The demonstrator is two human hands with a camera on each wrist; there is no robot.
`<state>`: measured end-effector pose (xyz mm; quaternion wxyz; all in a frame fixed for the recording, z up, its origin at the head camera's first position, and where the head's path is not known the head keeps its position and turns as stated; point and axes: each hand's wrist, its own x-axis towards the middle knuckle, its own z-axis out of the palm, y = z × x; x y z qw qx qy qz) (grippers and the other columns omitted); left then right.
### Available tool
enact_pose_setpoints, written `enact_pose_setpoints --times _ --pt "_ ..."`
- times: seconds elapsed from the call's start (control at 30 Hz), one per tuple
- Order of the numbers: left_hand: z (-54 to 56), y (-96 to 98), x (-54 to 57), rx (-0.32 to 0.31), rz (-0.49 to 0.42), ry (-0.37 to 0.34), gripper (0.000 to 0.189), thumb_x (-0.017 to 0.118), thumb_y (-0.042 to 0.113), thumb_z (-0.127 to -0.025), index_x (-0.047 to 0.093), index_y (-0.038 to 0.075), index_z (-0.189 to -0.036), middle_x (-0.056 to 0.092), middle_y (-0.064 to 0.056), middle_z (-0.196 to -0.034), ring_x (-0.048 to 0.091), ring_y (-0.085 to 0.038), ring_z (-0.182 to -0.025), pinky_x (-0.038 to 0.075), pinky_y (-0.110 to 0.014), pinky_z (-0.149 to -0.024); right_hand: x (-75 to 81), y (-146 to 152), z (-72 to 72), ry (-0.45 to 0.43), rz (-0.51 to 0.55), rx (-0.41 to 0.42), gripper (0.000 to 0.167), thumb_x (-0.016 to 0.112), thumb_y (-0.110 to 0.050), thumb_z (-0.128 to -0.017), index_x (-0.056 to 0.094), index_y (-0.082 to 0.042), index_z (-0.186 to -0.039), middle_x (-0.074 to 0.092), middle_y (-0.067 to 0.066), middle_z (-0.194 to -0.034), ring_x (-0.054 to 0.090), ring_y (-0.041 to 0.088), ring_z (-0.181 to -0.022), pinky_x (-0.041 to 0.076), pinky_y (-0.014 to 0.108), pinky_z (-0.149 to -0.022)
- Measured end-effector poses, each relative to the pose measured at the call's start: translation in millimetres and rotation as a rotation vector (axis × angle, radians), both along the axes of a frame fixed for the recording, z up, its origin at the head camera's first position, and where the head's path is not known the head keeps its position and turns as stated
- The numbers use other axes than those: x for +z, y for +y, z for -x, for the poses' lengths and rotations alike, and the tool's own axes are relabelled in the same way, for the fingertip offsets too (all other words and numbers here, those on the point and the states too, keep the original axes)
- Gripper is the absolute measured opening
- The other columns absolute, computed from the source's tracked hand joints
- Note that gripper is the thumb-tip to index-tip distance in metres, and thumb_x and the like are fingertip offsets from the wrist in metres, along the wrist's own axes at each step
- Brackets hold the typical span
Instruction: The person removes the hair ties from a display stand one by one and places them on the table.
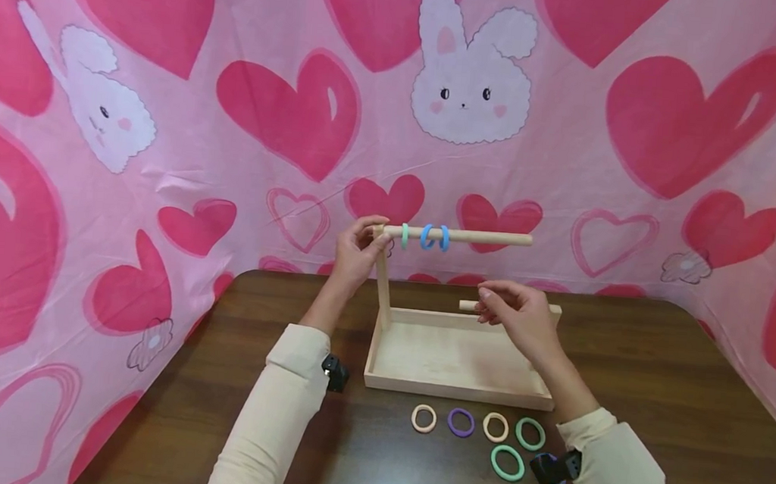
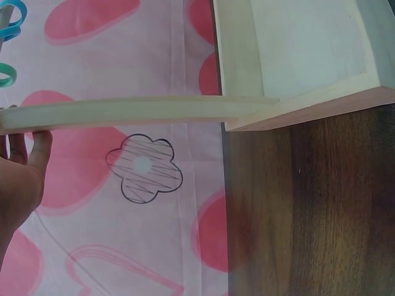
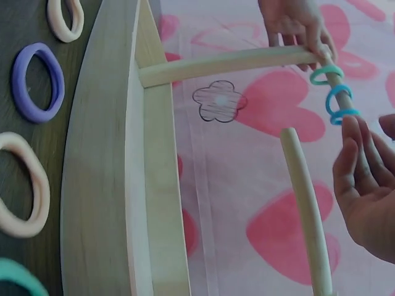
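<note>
The site is a staged tabletop work area; a pink fabric backdrop (image 1: 568, 127) (printed with hearts (image 1: 694, 129) and rabbit faces (image 1: 471, 89)) borders a wood-grain table (image 1: 665, 370); the building type cannot be determined.

Blue rings (image 1: 445, 239), pink heart-patterned cloth (image 1: 382, 146)

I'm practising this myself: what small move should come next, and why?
I'd probably reach the right hand down to the purple ring between the peach rings: that hand appears empty, the left hand grips the top of the post, and the upper rod, carrying one green ring and two blue rings, has bare length at its end.
</note>
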<state>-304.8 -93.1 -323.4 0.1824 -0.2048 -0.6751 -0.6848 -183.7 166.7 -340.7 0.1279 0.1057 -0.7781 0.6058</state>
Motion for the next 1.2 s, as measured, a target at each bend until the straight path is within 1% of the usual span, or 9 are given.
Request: enact_pose_setpoints --times 0.2,0.33,0.5,0.57,0.7,0.77,0.8,0.9,1.2 --pt "-0.1 -0.1 0.4 0.009 0.006 0.003 0.026 0.068 -0.007 -0.091 0.065 -0.008 -0.118 0.071 -0.016 -0.096 0.064 -0.001 -0.076 0.054 -0.016 -0.074 -2.3 -18 18.2 0.044 0.129 -0.07 0.03 0.066 -0.008 -0.097 0.066 0.016 -0.115 0.069 -0.02 -0.071 0.07 0.0 -0.063 0.061 0.021 -0.066" --pt "-0.1 0.2 0.4 0.009 0.011 -0.003 0.026 0.068 -0.007 -0.091 0.066 -0.008 -0.118 0.071 -0.015 -0.095 0.063 -0.001 -0.076 0.054 -0.016 -0.074 -2.9 -29 28.4 0.041 0.171 -0.103 0.028 0.068 -0.005 -0.095 0.068 0.016 -0.114 0.07 -0.014 -0.072 0.071 0.002 -0.062 0.062 0.025 -0.063" --pt "0.9 0.1 0.9 0.014 0.019 -0.002 0.026 0.067 -0.005 -0.093 0.065 -0.007 -0.119 0.07 -0.016 -0.095 0.063 -0.003 -0.076 0.054 -0.017 -0.073 -0.8 -40 38.9 0.076 0.119 -0.191 0.025 0.071 -0.009 -0.093 0.073 0.008 -0.111 0.077 0.008 -0.081 0.068 0.0 -0.059 0.061 0.028 -0.056" --pt "1.3 0.2 1.0 0.015 0.019 -0.002 0.026 0.067 -0.005 -0.093 0.065 -0.007 -0.119 0.07 -0.019 -0.096 0.065 -0.008 -0.078 0.054 -0.017 -0.073 0.1 -45 42.4 0.098 0.106 -0.22 0.025 0.072 -0.011 -0.092 0.075 0.006 -0.11 0.077 0.018 -0.084 0.067 -0.003 -0.058 0.058 0.024 -0.051" --pt "0.3 -0.2 0.6 0.012 0.022 -0.007 0.026 0.067 -0.006 -0.093 0.065 -0.007 -0.118 0.07 -0.022 -0.098 0.066 -0.006 -0.078 0.055 -0.017 -0.075 1.2 -54 48.9 0.172 0.095 -0.266 0.024 0.073 -0.007 -0.09 0.075 0.007 -0.109 0.075 0.03 -0.088 0.063 -0.01 -0.055 0.048 0.013 -0.046" --pt "0.8 -0.6 -0.2 0.009 0.019 -0.001 0.026 0.067 -0.007 -0.092 0.065 -0.008 -0.117 0.071 -0.018 -0.096 0.065 -0.004 -0.078 0.054 -0.017 -0.074 0.6 -58 52.5 0.205 0.092 -0.28 0.024 0.075 -0.006 -0.089 0.075 0.008 -0.109 0.074 0.032 -0.09 0.061 -0.013 -0.055 0.046 0.01 -0.048" --pt "1.1 -0.8 -0.6 0.007 0.017 0.003 0.026 0.067 -0.007 -0.092 0.065 -0.008 -0.117 0.071 -0.015 -0.095 0.063 0.001 -0.076 0.054 -0.017 -0.074 -0.1 -59 54.6 0.221 0.093 -0.285 0.024 0.075 -0.005 -0.089 0.075 0.009 -0.108 0.073 0.033 -0.09 0.061 -0.014 -0.054 0.046 0.009 -0.05" --pt "2.3 -0.6 -1.5 0.001 0.008 0.016 0.026 0.068 -0.008 -0.091 0.065 -0.009 -0.117 0.071 -0.008 -0.092 0.063 0.001 -0.076 0.054 -0.017 -0.074 -2.9 -62 59.9 0.24 0.099 -0.289 0.025 0.076 -0.004 -0.088 0.074 0.01 -0.109 0.073 0.033 -0.09 0.06 -0.015 -0.055 0.048 0.008 -0.054" --pt "2.0 -1.2 -1.1 -0.008 0.008 0.029 0.026 0.068 -0.007 -0.091 0.065 -0.009 -0.117 0.071 -0.012 -0.092 0.065 -0.005 -0.075 0.055 -0.018 -0.074 -0.1 -70 66.7 0.3 0.044 -0.347 0.026 0.079 -0.013 -0.087 0.077 0.004 -0.108 0.077 0.025 -0.086 0.059 -0.019 -0.057 0.049 0.008 -0.055"
